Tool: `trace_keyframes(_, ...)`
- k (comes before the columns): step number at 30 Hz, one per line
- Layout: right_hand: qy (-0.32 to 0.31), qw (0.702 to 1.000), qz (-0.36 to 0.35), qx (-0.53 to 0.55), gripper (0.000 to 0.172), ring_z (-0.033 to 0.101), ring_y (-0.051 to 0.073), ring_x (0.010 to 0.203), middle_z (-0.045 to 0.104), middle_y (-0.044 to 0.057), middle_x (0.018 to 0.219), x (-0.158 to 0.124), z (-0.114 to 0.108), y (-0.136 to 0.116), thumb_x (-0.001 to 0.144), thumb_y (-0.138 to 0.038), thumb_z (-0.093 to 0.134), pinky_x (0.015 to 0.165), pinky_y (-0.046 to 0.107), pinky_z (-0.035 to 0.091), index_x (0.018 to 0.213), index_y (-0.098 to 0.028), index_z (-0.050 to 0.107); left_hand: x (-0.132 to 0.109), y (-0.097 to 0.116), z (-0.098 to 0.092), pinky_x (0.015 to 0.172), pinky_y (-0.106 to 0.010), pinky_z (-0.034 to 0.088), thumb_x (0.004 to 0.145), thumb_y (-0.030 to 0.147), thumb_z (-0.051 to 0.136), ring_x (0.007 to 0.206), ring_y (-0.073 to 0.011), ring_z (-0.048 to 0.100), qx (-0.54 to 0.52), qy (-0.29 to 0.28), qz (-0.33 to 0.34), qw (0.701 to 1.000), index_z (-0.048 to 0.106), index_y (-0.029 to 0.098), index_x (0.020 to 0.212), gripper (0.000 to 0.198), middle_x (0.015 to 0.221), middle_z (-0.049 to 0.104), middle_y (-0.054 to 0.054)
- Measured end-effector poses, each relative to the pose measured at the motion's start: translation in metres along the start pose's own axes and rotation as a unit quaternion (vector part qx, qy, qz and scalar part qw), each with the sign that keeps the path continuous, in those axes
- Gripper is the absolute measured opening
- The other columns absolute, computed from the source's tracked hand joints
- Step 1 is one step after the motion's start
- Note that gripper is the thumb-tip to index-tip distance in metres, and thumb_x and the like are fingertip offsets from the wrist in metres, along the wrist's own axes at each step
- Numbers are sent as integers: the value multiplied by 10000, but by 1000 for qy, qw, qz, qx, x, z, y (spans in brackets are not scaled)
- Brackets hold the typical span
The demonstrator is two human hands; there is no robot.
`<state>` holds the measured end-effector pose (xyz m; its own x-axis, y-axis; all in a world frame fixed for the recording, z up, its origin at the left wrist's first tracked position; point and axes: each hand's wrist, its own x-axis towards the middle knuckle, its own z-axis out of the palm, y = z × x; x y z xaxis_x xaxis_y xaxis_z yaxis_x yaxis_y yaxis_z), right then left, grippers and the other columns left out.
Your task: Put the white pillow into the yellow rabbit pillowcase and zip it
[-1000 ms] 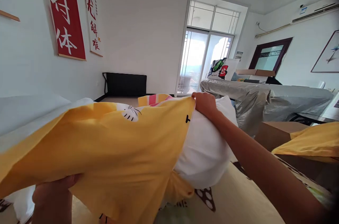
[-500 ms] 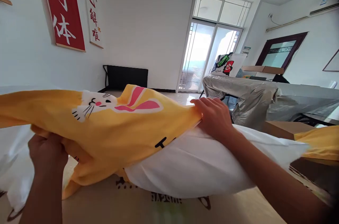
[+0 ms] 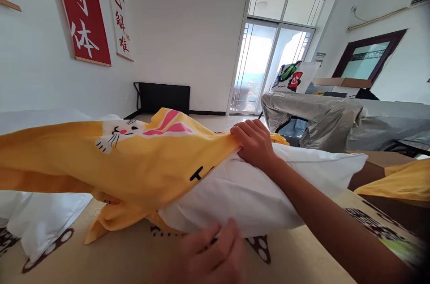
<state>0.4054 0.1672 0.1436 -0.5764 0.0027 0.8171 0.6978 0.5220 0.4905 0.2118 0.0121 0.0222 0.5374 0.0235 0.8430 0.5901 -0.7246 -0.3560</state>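
A yellow pillowcase [image 3: 141, 167] printed with a white rabbit face and pink ears lies partly over a white pillow [image 3: 231, 199]. My right hand [image 3: 253, 145] is closed on the pillowcase's edge, where the cloth meets the pillow. Low in the middle, my left hand [image 3: 215, 252] is blurred by motion in front of the pillow's lower side. Its fingers look apart, with nothing visible in them. The pillow's far left part is hidden inside or under the yellow cloth.
Beneath everything spreads a beige patterned blanket [image 3: 127, 257]. More white fabric [image 3: 50, 217] lies at the left. Yellow cloth [image 3: 403, 181] rests on a brown box at the right. Behind stands a table draped in silvery plastic [image 3: 322, 118].
My left hand has let go of the pillowcase at the left and moved right to the lower middle. My right hand, still holding the edge, has shifted slightly left.
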Motion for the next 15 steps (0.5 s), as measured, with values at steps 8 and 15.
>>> trace_keyframes(8, 22, 998, -52, 9, 270, 390, 140, 602, 519, -11, 616, 4, -2, -12, 847, -57, 429, 650, 299, 287, 625, -209, 452, 30, -43, 76, 1012, -370, 424, 930, 426, 389, 1272, -221, 458, 73, -155, -171, 970, 366, 241, 1425, 529, 1459, 428, -9)
trace_keyframes(15, -31, 996, -61, -55, 287, 437, 150, 648, 581, 9, 676, -19, 43, -4, 859, -25, 404, 677, 300, 294, 652, -198, 502, 29, -107, 110, 1051, -455, 393, 914, 536, 364, 1226, -294, 514, 43, -180, -367, 912, 503, 179, 1319, 557, 1273, 603, -115)
